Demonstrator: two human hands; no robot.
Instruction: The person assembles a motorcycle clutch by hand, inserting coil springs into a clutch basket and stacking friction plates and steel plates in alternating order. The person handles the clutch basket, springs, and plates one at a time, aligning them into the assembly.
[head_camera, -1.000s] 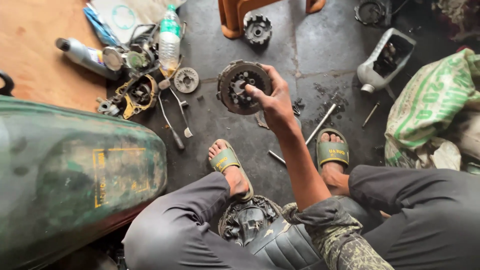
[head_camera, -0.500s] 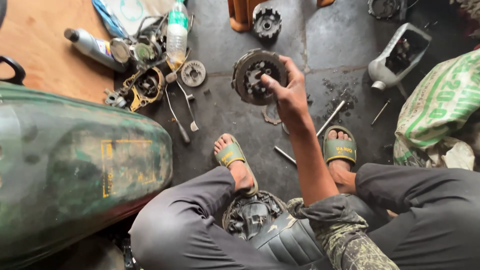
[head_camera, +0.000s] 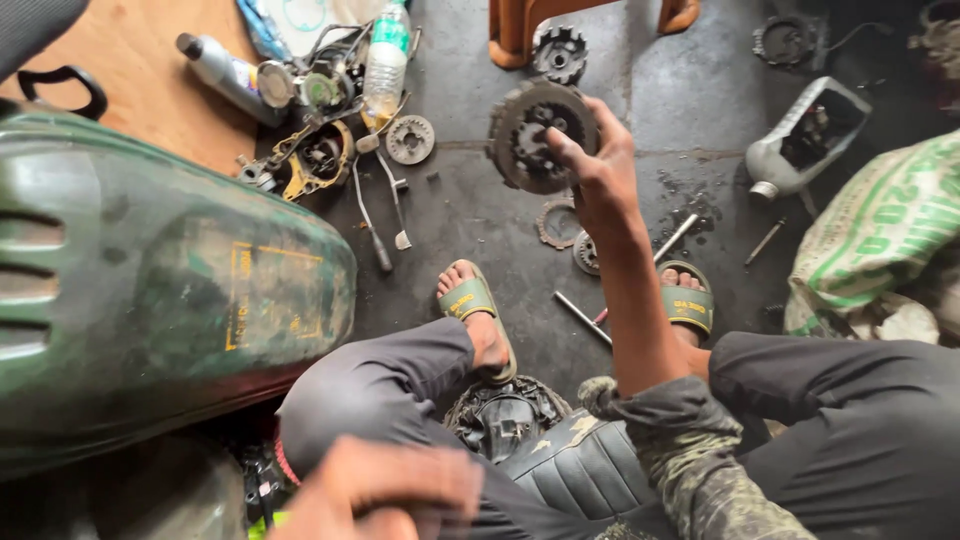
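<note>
Two hands: right hand (head_camera: 600, 170) gripping round toothed clutch drum (head_camera: 535, 135), left hand (head_camera: 390, 490) blurred, grip unclear.

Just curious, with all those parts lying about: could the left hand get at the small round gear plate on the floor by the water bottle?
Probably yes: the left hand is empty, and the gear plate lies uncovered on the floor.
</note>
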